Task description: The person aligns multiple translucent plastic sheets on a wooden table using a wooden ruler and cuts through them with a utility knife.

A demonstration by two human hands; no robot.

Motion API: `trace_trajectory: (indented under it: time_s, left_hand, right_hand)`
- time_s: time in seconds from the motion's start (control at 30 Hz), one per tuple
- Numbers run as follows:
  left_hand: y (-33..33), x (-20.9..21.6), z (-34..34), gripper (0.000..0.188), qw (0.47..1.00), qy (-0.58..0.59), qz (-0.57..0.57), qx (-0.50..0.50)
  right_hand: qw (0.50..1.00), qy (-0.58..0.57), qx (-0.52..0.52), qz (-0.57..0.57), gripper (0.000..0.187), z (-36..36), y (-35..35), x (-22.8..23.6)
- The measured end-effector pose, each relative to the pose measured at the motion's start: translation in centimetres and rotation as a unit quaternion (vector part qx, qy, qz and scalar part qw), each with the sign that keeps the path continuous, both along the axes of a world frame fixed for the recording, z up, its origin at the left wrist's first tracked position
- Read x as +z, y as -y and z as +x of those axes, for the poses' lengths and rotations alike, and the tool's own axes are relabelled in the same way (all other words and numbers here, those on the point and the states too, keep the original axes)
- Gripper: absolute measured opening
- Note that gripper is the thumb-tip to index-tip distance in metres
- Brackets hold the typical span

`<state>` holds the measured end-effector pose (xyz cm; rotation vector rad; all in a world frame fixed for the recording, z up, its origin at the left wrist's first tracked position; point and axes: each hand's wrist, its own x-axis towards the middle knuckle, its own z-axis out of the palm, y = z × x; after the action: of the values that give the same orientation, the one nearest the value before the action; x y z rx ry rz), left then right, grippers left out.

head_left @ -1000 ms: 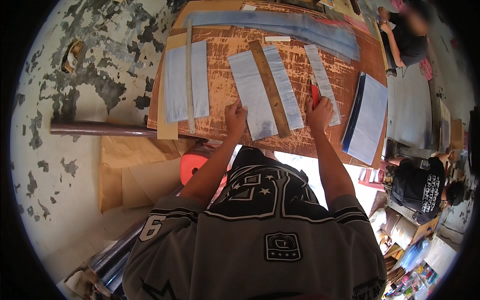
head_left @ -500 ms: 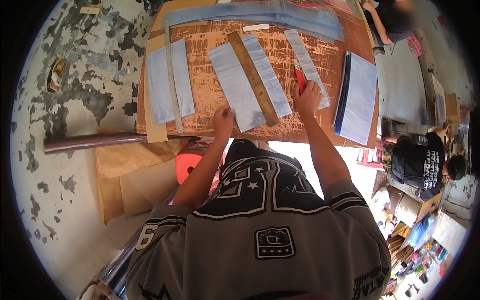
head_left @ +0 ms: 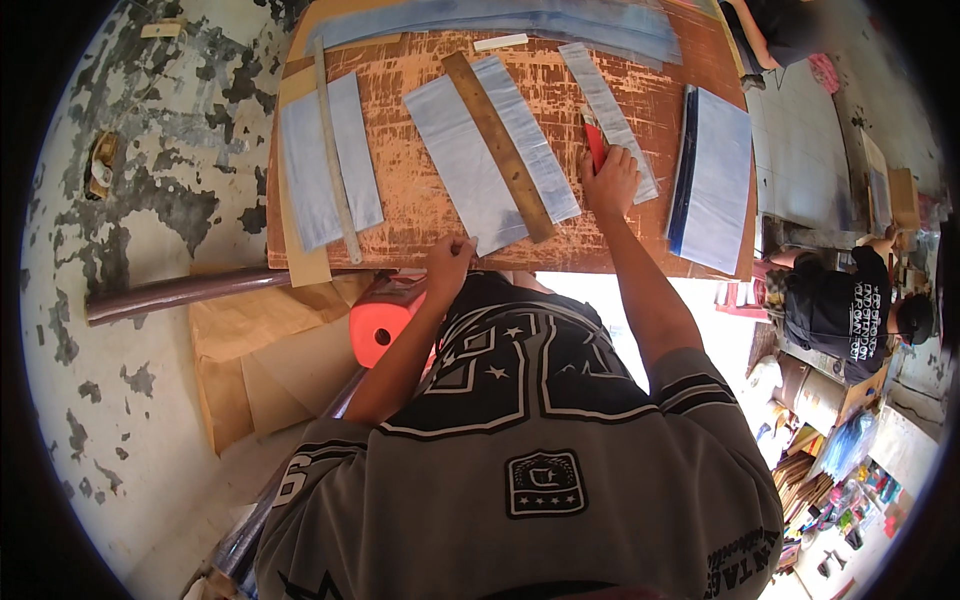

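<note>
Grey plastic sheet point(head_left: 478, 165) lies mid-board on the worn wooden table point(head_left: 420, 215), a wooden ruler point(head_left: 497, 145) slanting across it. The left hand point(head_left: 449, 268) pinches its near corner at six o'clock; the right hand point(head_left: 610, 182), at three o'clock, is clamped on a red cutter point(head_left: 594, 143).

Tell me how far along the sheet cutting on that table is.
Done, apparently: cut pieces lie at the table's left, and a narrow strip and stack at right. In hand: left hand pins the middle sheet under a wooden ruler; right hand holds a red cutter. Left: long sheeting at the far edge.
</note>
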<state>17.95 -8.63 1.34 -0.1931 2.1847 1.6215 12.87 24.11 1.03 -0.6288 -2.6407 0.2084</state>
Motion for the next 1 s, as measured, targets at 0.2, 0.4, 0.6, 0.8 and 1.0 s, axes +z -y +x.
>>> trace_trajectory:
  time_s: [0.2, 0.4, 0.6, 0.8, 1.0]
  left_hand:
    - [-0.4, -0.4, 1.0, 0.023, 0.997, -0.043, -0.064, 0.000]
    - [-0.4, -0.3, 1.1, 0.024, 0.997, -0.036, -0.069, -0.016]
    - [-0.4, -0.9, 1.2, 0.023, 0.991, -0.047, -0.122, -0.032]
    - [-0.5, -0.3, 1.2, 0.028, 0.987, -0.051, -0.146, -0.044]
    - [-0.3, -0.8, 0.6, 0.031, 0.988, -0.042, -0.128, -0.069]
  right_hand:
    - [1.000, 0.025, -0.005, -0.005, 0.040, -0.2, 0.2, 0.0]
    - [1.000, 0.025, -0.008, -0.013, 0.039, -0.2, 0.3, 0.0]
    - [1.000, 0.014, -0.002, -0.010, 0.038, 0.1, 0.1, 0.2]
    - [1.000, 0.001, 0.004, -0.016, 0.037, 0.0, 0.1, 0.2]
    - [0.999, -0.014, 0.014, -0.042, 0.037, 0.1, -0.4, -0.1]
